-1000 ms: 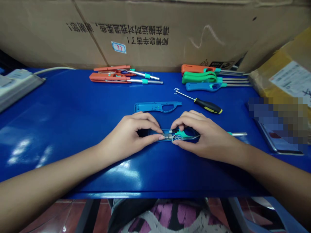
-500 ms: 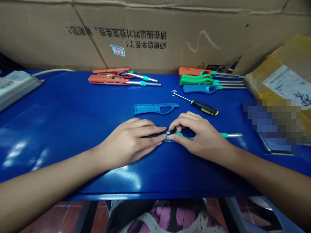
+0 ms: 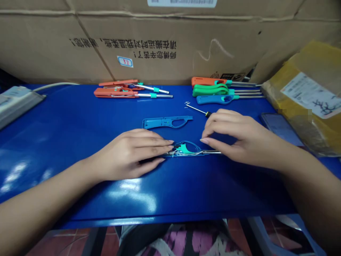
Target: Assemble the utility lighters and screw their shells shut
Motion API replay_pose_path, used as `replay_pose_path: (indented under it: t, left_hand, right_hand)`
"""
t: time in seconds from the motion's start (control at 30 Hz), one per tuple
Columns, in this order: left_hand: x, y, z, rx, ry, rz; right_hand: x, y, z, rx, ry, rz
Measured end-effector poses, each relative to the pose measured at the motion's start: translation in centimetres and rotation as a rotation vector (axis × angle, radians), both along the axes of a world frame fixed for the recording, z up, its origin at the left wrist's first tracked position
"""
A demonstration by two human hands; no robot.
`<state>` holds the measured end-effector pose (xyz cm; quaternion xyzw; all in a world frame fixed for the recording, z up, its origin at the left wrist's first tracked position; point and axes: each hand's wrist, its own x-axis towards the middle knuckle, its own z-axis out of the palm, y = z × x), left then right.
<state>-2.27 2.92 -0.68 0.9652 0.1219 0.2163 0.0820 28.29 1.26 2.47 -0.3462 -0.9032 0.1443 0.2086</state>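
An opened blue lighter point(image 3: 203, 150) with a long metal tube lies on the blue table, its turquoise trigger point(image 3: 184, 149) and thin white wires exposed. My left hand point(image 3: 138, 153) is laid over its handle end, fingers along the top and thumb at the near side, holding it against the table. My right hand point(image 3: 234, 137) hovers above the tube, thumb and forefinger tips drawn together; anything between them is too small to make out. The loose blue half-shell point(image 3: 160, 122) lies just behind. Partly hidden by my right hand is a screwdriver point(image 3: 198, 109), beside several tiny screws point(image 3: 187, 103).
Opened orange lighters point(image 3: 117, 92) lie at the back left; closed orange, green and blue lighters point(image 3: 213, 99) at the back right. A cardboard box point(image 3: 160, 71) stands behind. A phone point(image 3: 279, 128) and a yellow-taped package point(image 3: 298, 64) are at right, a white power strip point(image 3: 18, 103) at left.
My right hand has lifted off the lighter's middle and moved right, uncovering the trigger and wires and covering the screwdriver handle. My left hand stays on the handle. The view has shifted slightly.
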Motion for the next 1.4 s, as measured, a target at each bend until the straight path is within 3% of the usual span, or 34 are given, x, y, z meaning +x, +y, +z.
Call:
replay_pose_path:
  t: [0.2,0.43,0.5,0.7,1.17,1.4]
  left_hand:
    - [0.9,-0.7,-0.7,-0.014,0.140,-0.018]
    - [0.9,-0.8,-0.8,0.006,0.178,-0.007]
    - [0.9,-0.8,-0.7,0.030,0.190,-0.005]
    - [0.9,-0.9,-0.7,0.068,0.153,-0.026]
    - [1.0,-1.2,-0.6,0.099,0.148,0.005]
    - [1.1,-1.1,-0.8,0.069,0.116,0.014]
  right_hand:
    - [0.9,0.3,-0.4,-0.248,-0.244,-0.057]
    - [0.3,0.8,-1.3,-0.448,-0.184,-0.175]
    - [0.2,0.8,-1.4,-0.452,-0.161,-0.193]
    - [-0.1,0.5,-1.4,-0.327,-0.097,-0.073]
    - [-0.9,0.5,-1.4,-0.461,-0.022,-0.134]
    - [-0.9,0.4,-1.7,-0.442,-0.011,-0.155]
